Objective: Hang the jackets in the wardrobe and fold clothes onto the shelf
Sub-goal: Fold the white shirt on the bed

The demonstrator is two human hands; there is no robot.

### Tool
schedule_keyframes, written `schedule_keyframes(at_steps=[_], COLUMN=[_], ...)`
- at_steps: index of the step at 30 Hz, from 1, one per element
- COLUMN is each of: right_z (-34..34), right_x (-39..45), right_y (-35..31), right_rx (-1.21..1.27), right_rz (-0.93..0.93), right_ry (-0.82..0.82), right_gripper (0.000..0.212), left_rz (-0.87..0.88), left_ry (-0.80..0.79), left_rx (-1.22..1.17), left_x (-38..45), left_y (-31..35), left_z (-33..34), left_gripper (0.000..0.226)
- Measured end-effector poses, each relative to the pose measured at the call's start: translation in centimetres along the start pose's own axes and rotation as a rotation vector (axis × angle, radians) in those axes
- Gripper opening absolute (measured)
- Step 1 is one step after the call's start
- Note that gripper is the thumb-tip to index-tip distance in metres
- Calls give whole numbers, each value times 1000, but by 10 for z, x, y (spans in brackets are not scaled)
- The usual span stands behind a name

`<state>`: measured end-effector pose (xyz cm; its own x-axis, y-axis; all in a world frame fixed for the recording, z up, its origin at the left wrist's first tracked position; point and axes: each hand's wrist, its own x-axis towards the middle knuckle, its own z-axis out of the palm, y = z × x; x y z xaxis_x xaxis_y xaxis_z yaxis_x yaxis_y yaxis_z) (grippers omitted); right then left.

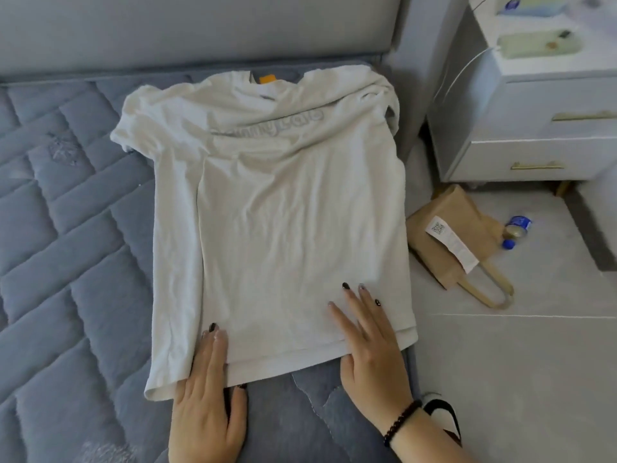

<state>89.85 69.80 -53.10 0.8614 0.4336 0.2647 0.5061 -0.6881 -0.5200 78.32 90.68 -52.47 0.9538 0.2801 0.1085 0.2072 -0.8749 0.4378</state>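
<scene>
A white cotton T-shirt (267, 212) lies spread on the blue quilted mattress (66, 228) at frame centre. At its bottom hem, the left hand (207, 396) and right hand (370, 345) press flat, fingers straight, holding nothing.

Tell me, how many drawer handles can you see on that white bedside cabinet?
2. Upper gold handle sits on the top drawer of the white cabinet; lower gold handle on the drawer beneath. The frame's right edge cuts the cabinet off, so more may be hidden.
</scene>
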Motion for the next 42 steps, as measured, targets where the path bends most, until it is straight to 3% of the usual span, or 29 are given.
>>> schedule_keyframes(at_steps=[3,7,10,14,18,23,25,27,29,31,33,35,39,42], right_z=[0,-2,-10,-31,-30,-26,-32,-39,-42,-41,-38,-37,-35,-33], right_x=[3,-11,-29,-30,-59,-125,-140,-149,-153,-150,-145,-144,-152,-155], right_y=[-2,-21,-44,-69,-100,-117,-120,-122,-122,-123,-125,-129,-130,-125], right_rx=[-55,-81,-113,-232,-298,-305,-317,-311,-300,-317,-341,-368,-413,-425], right_rz=[37,82,141,160,171,229,257,299,324,311,280,238,169,153], right_ry=[44,109,-17,-346,-424,-404,-394,-367,-368,-390,-399,-389,-397,-401], right_gripper=[66,59,51,44,44,55,51,50,53,54,50,43,41,46], left_rz=[-34,-70,-57,213,440,518,446,214,-42,-194,-184,-179,-273,-373], left_ry=[62,-3,-62,74,103,56,6,37,72,-50,-195,-230,-89,71], left_rx=[-31,59,212,359,388,86,-157,-371,-414,-344,-282,-317,-472,-538], left_x=[-1,-4,-3,-11,-49,-114,-134,-140,-130,-114,-102,-98,-107,-119], left_y=[-2,0,-20,-60,-79,-74,-77,-80,-82,-81,-76,-74,-74,-90], left_z=[3,-2,-27,-59,-78,-101,-107,-113,-111,-106,-99,-92,-97,-116], left_gripper=[64,63,49,36,41,42,36,31,46,68,73,59,29,30])
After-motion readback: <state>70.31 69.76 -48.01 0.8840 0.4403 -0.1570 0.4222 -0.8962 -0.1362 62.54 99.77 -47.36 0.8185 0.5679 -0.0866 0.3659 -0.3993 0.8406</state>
